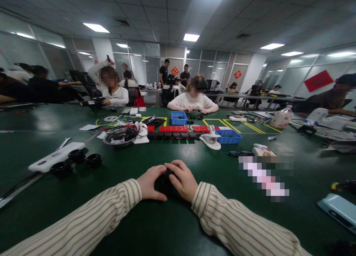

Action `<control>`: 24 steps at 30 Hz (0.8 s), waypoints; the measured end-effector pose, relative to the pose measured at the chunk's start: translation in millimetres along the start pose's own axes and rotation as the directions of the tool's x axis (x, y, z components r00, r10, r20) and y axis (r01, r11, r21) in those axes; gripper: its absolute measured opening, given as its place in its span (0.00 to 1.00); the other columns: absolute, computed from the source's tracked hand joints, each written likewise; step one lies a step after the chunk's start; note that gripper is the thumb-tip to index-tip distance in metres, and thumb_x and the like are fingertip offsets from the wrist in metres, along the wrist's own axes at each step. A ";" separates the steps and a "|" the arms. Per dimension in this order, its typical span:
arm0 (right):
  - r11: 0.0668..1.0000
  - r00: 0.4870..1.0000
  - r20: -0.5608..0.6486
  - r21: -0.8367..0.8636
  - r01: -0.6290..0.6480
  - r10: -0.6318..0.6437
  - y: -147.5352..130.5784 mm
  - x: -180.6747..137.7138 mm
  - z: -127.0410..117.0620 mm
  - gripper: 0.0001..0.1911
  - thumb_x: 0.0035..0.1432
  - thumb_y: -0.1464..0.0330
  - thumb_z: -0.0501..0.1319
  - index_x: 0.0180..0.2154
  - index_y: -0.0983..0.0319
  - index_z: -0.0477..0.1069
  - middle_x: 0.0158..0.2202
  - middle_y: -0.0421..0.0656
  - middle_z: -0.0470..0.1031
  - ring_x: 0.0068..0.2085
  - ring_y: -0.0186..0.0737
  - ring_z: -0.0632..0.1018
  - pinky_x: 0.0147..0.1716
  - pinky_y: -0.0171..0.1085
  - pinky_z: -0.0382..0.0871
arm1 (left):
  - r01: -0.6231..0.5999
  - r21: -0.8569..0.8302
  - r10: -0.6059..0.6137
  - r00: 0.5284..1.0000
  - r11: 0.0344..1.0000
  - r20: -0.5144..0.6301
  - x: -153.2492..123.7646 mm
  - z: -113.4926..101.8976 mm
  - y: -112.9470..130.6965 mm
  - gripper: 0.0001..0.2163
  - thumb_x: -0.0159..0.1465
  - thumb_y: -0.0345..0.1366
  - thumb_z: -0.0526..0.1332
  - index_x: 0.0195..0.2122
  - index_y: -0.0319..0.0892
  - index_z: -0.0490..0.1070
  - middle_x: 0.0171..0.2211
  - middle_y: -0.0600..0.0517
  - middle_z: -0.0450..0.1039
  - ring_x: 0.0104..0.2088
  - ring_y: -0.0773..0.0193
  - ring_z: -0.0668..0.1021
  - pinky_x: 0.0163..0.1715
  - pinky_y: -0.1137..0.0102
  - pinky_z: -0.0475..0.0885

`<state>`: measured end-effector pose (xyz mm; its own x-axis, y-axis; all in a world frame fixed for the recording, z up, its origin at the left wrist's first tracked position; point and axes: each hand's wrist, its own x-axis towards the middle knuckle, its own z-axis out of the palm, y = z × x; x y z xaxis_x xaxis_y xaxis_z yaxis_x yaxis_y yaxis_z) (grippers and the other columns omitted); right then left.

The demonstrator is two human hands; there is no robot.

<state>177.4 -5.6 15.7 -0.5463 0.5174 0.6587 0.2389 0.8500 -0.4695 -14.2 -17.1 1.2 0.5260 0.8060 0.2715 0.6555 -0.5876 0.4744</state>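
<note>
Over the green table, my left hand (151,182) and my right hand (184,179) meet around a small black part (167,177), mostly hidden by my fingers. My right fingers bend over its top and right side. The left fingertips curl against its far left side, while the left thumb stretches out lower down. What kind of part it is cannot be made out. Off to the left lie several black round parts, one of them a black ring-like piece (94,161), beside a long white device (57,156).
Ahead stand a red-and-black power strip row (174,129), a white clip stand (211,140), blue bins (229,137) and a metal bowl (107,140) of cables. A light-blue case (338,210) lies at right. Across the table a person (193,100) sits handling small parts.
</note>
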 end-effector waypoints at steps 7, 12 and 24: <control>0.850 0.818 -0.229 0.136 -0.509 0.527 46.2 4.1 15.9 0.13 0.48 0.64 0.58 0.36 0.62 0.59 0.33 0.43 0.66 0.35 0.40 0.70 0.35 0.40 0.66 | -0.044 0.096 0.044 0.999 0.994 0.002 4.2 -8.7 25.0 0.18 0.53 0.43 0.63 0.44 0.42 0.67 0.38 0.49 0.70 0.40 0.58 0.71 0.43 0.63 0.65; 0.857 0.838 -0.177 0.123 -0.501 0.515 51.5 2.7 18.4 0.13 0.45 0.65 0.59 0.34 0.61 0.58 0.31 0.40 0.65 0.32 0.38 0.69 0.32 0.38 0.65 | 0.111 0.223 -0.141 0.983 0.969 0.121 3.3 -24.7 39.9 0.15 0.50 0.41 0.66 0.38 0.44 0.70 0.35 0.51 0.72 0.38 0.57 0.73 0.38 0.66 0.67; 0.885 0.876 -0.126 0.073 -0.460 0.466 43.7 0.2 15.4 0.16 0.46 0.66 0.59 0.38 0.62 0.60 0.37 0.44 0.65 0.38 0.41 0.70 0.38 0.41 0.65 | 0.618 0.554 -0.724 0.689 0.557 -0.040 -110.6 -118.3 -29.2 0.15 0.52 0.39 0.60 0.41 0.43 0.69 0.40 0.44 0.73 0.40 0.46 0.74 0.39 0.57 0.67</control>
<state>175.4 30.1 -13.8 -0.2661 0.8616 0.4322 0.4045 0.5068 -0.7613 -155.6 -80.6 56.4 -0.1339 0.9834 -0.1226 0.9909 0.1309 -0.0320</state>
